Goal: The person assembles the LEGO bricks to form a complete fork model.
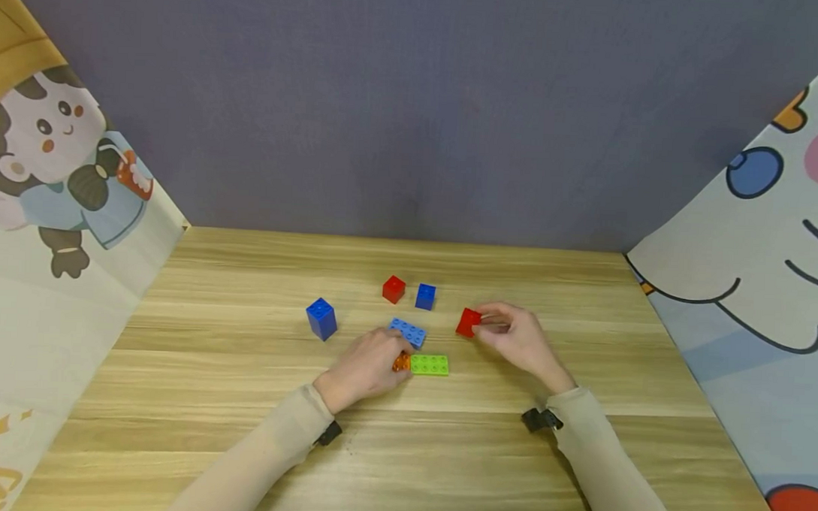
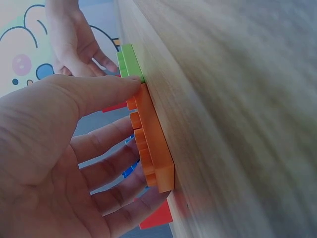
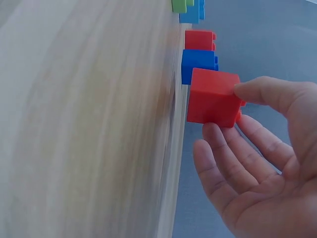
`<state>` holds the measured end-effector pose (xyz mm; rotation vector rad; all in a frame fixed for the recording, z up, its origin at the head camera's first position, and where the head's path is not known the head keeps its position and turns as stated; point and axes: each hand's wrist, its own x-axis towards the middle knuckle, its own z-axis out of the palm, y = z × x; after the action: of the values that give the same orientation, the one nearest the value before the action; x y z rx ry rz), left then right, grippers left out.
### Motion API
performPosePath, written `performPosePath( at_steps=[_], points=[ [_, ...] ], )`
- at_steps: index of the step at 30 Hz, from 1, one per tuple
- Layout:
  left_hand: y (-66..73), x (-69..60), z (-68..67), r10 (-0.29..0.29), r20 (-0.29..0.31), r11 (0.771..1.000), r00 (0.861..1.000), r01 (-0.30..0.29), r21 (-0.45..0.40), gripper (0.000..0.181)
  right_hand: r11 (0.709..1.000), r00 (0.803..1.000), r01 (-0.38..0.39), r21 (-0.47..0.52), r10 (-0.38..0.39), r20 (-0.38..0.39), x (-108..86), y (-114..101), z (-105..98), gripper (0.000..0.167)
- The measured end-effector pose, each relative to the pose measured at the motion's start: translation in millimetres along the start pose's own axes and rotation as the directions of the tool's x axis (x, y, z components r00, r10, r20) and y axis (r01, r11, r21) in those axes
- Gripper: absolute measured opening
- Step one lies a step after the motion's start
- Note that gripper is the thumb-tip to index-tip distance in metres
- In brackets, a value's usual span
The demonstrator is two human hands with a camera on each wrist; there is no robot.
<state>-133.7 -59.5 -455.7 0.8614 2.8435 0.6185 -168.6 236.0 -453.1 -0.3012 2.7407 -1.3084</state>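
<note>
Bench (image 1: 442,460), inside edges: left hand (image 1: 368,361) grips orange brick (image 2: 154,139), right hand (image 1: 517,340) pinches red brick (image 3: 214,99); likely pickup, next wants steadiness.

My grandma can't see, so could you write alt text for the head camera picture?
A person's left hand grips an orange brick beside a green brick; the right hand holds a red block. On the wooden table sit a light blue brick, a tall blue block, a red cube and a blue cube.

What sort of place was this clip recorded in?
Probably an indoor booth set up for tabletop recording: a wood-grain table, a plain grey panel behind it, and cartoon-printed panels on both sides.
</note>
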Motion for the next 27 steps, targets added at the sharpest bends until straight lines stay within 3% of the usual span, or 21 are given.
performPosePath(
  at_steps=[10, 27],
  points=[
    [0.0, -0.1, -2.7, -0.008, 0.007, 1.000, 1.000, 0.008, -0.001, 0.036, 0.998, 0.998, 0.058, 0.009, -0.059, 0.034, -5.5, -10, 5, 0.034],
    [0.7, -0.8, -0.7, -0.005, 0.004, 1.000, 1.000, 0.005, 0.002, 0.035, 0.995, 0.993, 0.093, -0.018, -0.092, 0.079, -16.0, -17, 13, 0.033]
  ],
)
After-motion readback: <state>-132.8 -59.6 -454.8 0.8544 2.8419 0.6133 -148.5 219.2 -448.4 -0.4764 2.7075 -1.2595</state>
